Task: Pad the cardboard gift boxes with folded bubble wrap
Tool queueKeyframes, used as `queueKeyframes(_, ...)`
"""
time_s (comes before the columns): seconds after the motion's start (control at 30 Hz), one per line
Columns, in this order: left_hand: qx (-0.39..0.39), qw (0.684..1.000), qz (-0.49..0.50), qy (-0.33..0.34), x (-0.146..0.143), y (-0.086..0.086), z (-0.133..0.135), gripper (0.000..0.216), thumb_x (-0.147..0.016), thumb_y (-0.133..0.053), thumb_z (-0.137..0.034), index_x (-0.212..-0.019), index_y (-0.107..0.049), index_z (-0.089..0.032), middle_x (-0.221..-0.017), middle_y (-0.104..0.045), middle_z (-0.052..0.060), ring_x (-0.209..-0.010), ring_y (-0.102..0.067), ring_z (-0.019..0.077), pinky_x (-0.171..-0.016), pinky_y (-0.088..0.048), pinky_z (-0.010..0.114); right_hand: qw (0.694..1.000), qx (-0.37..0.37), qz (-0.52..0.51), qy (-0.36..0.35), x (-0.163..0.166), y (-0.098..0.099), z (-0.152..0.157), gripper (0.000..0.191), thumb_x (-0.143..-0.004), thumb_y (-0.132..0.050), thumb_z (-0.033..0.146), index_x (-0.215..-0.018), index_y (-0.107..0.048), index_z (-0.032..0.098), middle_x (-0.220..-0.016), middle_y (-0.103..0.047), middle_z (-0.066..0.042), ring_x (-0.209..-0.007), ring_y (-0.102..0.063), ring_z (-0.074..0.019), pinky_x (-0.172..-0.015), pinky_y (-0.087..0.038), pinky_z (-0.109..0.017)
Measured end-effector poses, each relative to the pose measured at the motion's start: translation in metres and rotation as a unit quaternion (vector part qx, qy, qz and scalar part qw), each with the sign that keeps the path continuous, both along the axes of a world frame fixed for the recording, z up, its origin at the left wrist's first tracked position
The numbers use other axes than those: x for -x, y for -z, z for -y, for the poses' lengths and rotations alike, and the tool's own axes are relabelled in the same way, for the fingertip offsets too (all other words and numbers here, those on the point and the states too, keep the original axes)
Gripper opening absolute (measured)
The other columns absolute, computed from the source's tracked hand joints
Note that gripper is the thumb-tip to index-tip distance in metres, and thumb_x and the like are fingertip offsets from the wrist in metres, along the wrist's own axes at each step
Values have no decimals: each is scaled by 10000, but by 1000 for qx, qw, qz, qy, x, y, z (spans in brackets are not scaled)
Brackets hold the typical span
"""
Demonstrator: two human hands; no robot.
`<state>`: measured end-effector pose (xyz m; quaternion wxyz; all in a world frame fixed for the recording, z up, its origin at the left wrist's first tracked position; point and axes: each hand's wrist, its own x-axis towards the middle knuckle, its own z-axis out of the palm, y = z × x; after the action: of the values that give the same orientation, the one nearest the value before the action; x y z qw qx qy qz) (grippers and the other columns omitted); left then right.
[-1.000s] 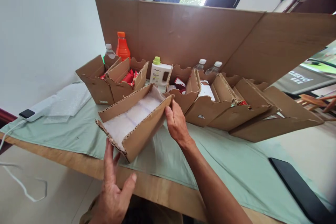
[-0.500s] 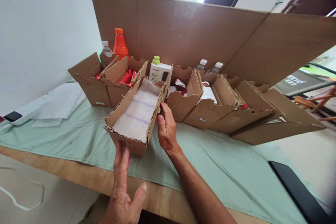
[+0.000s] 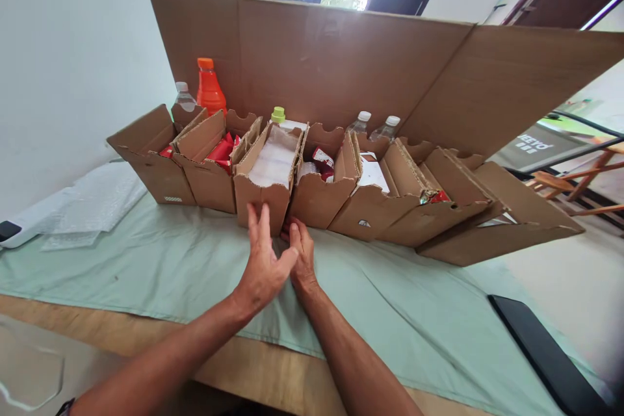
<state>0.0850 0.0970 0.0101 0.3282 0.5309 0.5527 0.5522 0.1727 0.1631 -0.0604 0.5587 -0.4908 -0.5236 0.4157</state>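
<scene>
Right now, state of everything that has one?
Third box from left: upright, open-topped, wrap inside
Left hand: open, fingertips at box front
Right hand: at box's lower right corner; grip unclear
Orange bottle: upright, capped
Green-capped jug: closed
Cardboard panel: standing
Clear sheets: lying flat
Black slab: lying flat

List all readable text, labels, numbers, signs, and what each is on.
Nothing reads cleanly.
Grey panel, far right: pale letters, perhaps "EYD" in part; too blurred to be sure.
Leftmost box: small white marking low on front, too small.
Dark red packet: print too small.
Cardboard box at the left hand: no text seen.
</scene>
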Motion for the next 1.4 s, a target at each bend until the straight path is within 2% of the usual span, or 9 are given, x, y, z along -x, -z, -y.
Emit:
queueKeyframes(0.13, -5, 1000, -4, -4, -6, -2, -37, 939, -848, -647, -270, -1659, -179, -206, -1775, 106, 154, -1647, -20, 354, -1280, -262, 580, 1000, 10, -13, 3, -3, 1, 1, 507, -959, -492, 591, -1225, -659, 193, -1206, -752, -128, -1102, -709, -276, -990, -558, -435)
queueKeyframes(0.27, -9, 1000, -13, 8, -2, 2, -48, 953, -850, -645, -274, -1667, -156, -230, -1782, 91, 129, -1649, -30, 338, -1280, -274, 564, 1000, 11, -6, -4, -6, -1, 2, 477, -968, -493, 575, -1217, -657, 203, -1195, -755, -115, -1111, -707, -267, -1006, -548, -426)
queueKeyframes(0.53, 5, 991, -110, 79, 53, 7, 2, 738, -895, -671, -376, -1575, -429, -220, -1742, -243, 174, -1602, -272, 359, -1251, -325, 615, 996, -33, 72, -47, -9, -19, 6, 379, -987, -465, 484, -1033, -708, 196, -923, -781, -93, -850, -742, -235, -770, -598, -365)
queueKeyframes(0.7, -18, 966, -253, -53, 121, 37, 69, 378, -977, -590, -288, -1348, -653, -248, -1593, -507, 152, -1476, -493, 345, -1146, -493, 595, 977, -106, 146, -114, 7, -54, 20, 248, -931, -584, 372, -1050, -745, 226, -903, -779, -52, -821, -723, -201, -795, -565, -323)
queueKeyframes(0.9, -100, 936, -305, -148, 144, 64, 104, 282, -972, -567, -181, -1223, -675, -250, -1498, -590, 124, -1473, -495, 324, -1144, -501, 553, 933, -164, 264, -180, 81, -131, -12, 656, -942, -545, 253, -1585, -418, 227, -894, -757, 7, -720, -668, -166, -764, -525, -298)
queueKeyframes(0.97, -107, 936, -301, -150, 142, 64, 104, 278, -969, -563, -160, -1211, -673, -244, -1507, -579, 124, -1487, -477, 316, -1155, -490, 535, 926, -143, 301, -175, 106, -148, -32, 625, -920, -564, 224, -1539, -478, 217, -824, -748, 8, -705, -673, -184, -757, -521, -305)
queueKeyframes(1.1, -103, 943, -262, -176, 141, 63, 102, 309, -977, -572, -186, -1269, -649, -250, -1520, -568, 118, -1462, -506, 302, -1172, -479, 512, 930, -118, 310, -160, 128, -154, -42, 292, -947, -500, 192, -1140, -714, 241, -716, -719, -3, -671, -699, -194, -700, -523, -287)
queueKeyframes(1.23, -47, 969, -106, -220, 141, 62, 107, 535, -985, -606, -288, -1506, -484, -274, -1616, -475, 119, -1506, -451, 311, -1248, -381, 544, 931, -133, 293, -175, 104, -150, 6, 264, -984, -468, 249, -1061, -720, 247, -722, -733, 4, -648, -711, -175, -670, -528, -267)
queueKeyframes(1.4, -45, 972, 35, -229, 139, 43, 118, 689, -949, -677, -356, -1578, -400, -306, -1666, -408, 112, -1537, -405, 331, -1279, -315, 566, 935, -99, 254, -225, 10, -156, 75, 239, -978, -544, 329, -1059, -759, 261, -770, -776, -7, -684, -745, -184, -675, -580, -275)
